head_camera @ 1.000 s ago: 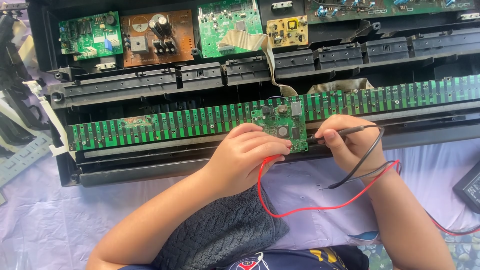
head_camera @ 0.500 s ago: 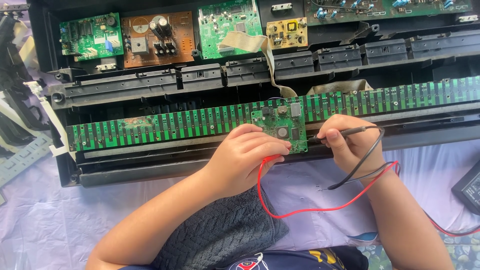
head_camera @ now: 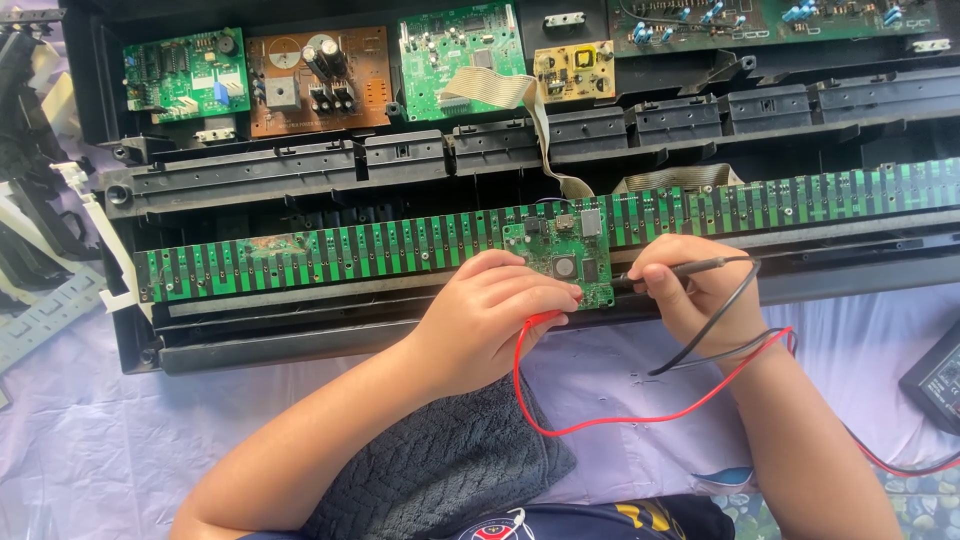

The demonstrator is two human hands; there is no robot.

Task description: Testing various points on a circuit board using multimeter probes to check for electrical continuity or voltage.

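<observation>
A long green circuit board strip [head_camera: 330, 250] lies across an opened black keyboard chassis [head_camera: 300, 175]. A small green board with chips [head_camera: 560, 260] sits on its middle. My left hand [head_camera: 495, 320] is closed on a red probe whose tip touches the small board's lower edge; its red wire [head_camera: 620, 415] loops below. My right hand [head_camera: 690, 290] pinches a black probe [head_camera: 685, 268] pointing left at the small board's right edge, with a black wire [head_camera: 715, 325] trailing down.
Several circuit boards line the chassis top: green [head_camera: 187, 72], brown with capacitors [head_camera: 318, 78], green [head_camera: 462, 55], small yellow [head_camera: 574, 70]. A grey ribbon cable [head_camera: 540, 120] runs down. A black meter [head_camera: 935, 375] lies at right. Plastic parts [head_camera: 45, 250] sit at left on a white cloth [head_camera: 80, 440].
</observation>
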